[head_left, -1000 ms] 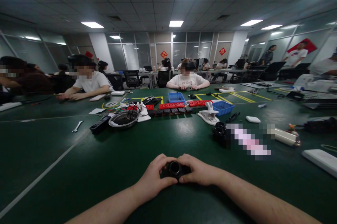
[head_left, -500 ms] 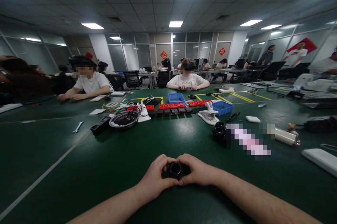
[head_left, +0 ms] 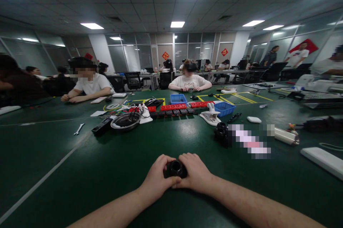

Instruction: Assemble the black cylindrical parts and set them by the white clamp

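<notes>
A small black ring-shaped part (head_left: 175,168) sits between both my hands on the dark green table (head_left: 107,163). My left hand (head_left: 158,178) wraps its left side with the thumb under it. My right hand (head_left: 194,172) covers its right side with fingers curled over the top. Only the part's round opening shows between my fingers.
Beyond my hands lie black ring parts (head_left: 222,132), a white clamp (head_left: 210,116), blue bins (head_left: 224,108), red and black power strips (head_left: 174,107), a metal bowl (head_left: 125,120), a wrench (head_left: 79,128) and a white power strip (head_left: 321,158). Other people sit across the table.
My right hand has closed further over the black part, hiding more of it. My hands shifted slightly left in view as my head turned.
</notes>
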